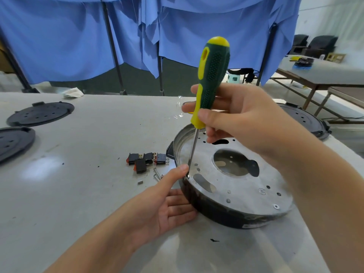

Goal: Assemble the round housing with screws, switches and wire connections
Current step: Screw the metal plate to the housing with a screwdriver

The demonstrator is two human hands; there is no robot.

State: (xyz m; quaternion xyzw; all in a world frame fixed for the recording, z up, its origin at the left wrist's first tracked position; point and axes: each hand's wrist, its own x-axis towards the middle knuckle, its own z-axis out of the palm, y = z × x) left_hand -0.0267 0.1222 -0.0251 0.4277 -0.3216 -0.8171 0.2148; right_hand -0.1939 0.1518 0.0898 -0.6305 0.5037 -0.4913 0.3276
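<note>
The round housing (234, 192), a black ring with a grey metal plate full of holes, lies on the table at centre right. My right hand (242, 123) grips a green and yellow screwdriver (211, 75) held upright, its tip down at the plate's left rim. My left hand (167, 203) lies palm up against the housing's left side, with the thumb touching the rim beside the screwdriver tip. Several black switches with red rockers (146, 160) lie left of the housing, and a few loose screws (157, 175) sit just below them. A screw head (276, 206) shows on the plate's near right.
Two black round covers (40, 113) (13, 141) lie at the table's left. Another black round part (307, 120) sits behind my right wrist at the right edge. Blue curtains hang behind the table. A second table with parts (323, 73) stands far right.
</note>
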